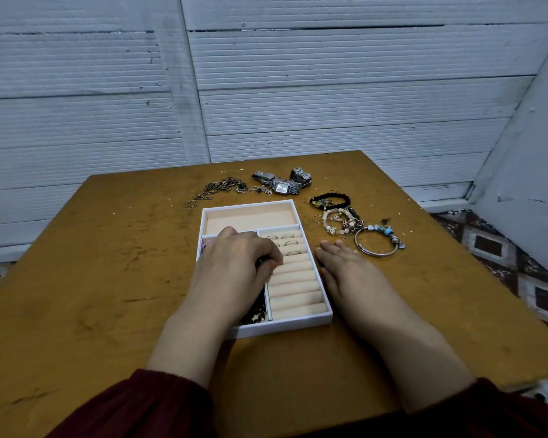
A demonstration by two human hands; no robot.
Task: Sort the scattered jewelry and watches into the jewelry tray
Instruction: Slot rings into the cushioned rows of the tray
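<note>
One brown table (92, 279) carries everything, with the white tray (282, 330) at its middle. Both hands are low over it: the left hand (238, 257) reaches into the tray's 9 o'clock compartment with its fingers curled down over dark beads (257, 311), though I cannot tell whether it grasps them; the right hand (345, 267) lies flat and released on the table, just beside the tray's 3 o'clock wall. Beyond the tray at 12 o'clock sit the metal watches (282, 186). Beaded bracelets (339, 216) are heaped at 2 o'clock, with a silver bangle (375, 255) at 3 o'clock, near the right fingertips. Tangled chains (225, 186) lie at 11 o'clock. Several rings (288, 243) sit in the tray's padded rolls.
</note>
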